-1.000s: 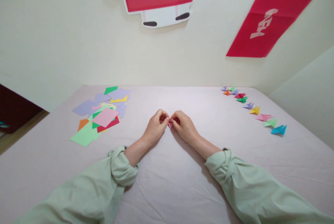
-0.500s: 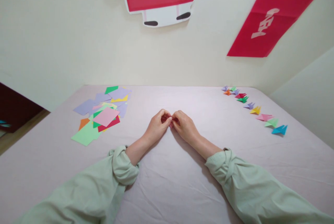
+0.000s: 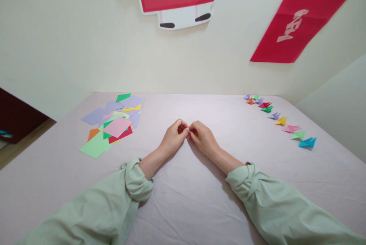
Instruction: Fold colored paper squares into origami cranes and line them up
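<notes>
Near the middle of the table, my left hand and my right hand meet at the fingertips. Between them they pinch a small piece of pink folded paper. Only a bit of it shows below the fingers; its shape is mostly hidden. Thumbs and index fingers of both hands are pressed together on the paper. Off to the left lies a loose pile of coloured paper sheets, a pink sheet on top. Small folded paper figures stand at the right, the blue one being the nearest.
A pale cloth covers the table, which meets the wall at its back edge. Several more folded figures, such as a yellow one, run in a line toward the back right. Light green paper lies at the pile's front.
The view has shifted very slightly. Both hands keep their pinch on the pink paper, with hardly any finger movement visible.
</notes>
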Tool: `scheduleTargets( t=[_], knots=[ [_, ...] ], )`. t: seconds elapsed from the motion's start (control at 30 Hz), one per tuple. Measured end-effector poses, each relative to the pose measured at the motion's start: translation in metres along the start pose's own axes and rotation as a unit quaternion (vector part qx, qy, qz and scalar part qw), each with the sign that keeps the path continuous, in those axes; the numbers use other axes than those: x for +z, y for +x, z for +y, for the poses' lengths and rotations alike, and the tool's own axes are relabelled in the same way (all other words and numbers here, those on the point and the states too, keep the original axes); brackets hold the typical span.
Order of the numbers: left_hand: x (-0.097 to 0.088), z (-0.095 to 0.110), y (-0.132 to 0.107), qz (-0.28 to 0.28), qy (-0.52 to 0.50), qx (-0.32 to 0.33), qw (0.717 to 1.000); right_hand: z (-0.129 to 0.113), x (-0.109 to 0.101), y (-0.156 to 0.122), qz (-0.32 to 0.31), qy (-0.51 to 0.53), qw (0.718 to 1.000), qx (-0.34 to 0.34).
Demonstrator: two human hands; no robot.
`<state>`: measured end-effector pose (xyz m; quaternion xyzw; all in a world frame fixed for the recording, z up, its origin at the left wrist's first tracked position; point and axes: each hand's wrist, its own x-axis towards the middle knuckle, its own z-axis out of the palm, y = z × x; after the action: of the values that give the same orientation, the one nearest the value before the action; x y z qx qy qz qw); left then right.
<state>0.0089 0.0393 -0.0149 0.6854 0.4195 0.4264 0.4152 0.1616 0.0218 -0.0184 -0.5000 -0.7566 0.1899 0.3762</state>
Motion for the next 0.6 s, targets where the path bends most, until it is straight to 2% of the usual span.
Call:
scheduleTargets(
  t=[0.37, 0.6],
  knots=[
    [0.0027, -0.0024, 0.0026, 0.009, -0.019, -0.023, 1.0, -0.0034, -0.0012, 0.0015, -0.01, -0.036, 0.999, -0.009],
    [0.0021, -0.0008, 0.0044, 0.002, -0.052, -0.039, 0.998, -0.0023, -0.0004, 0.0004, -0.003, -0.018, 1.0, -0.008]
  ],
)
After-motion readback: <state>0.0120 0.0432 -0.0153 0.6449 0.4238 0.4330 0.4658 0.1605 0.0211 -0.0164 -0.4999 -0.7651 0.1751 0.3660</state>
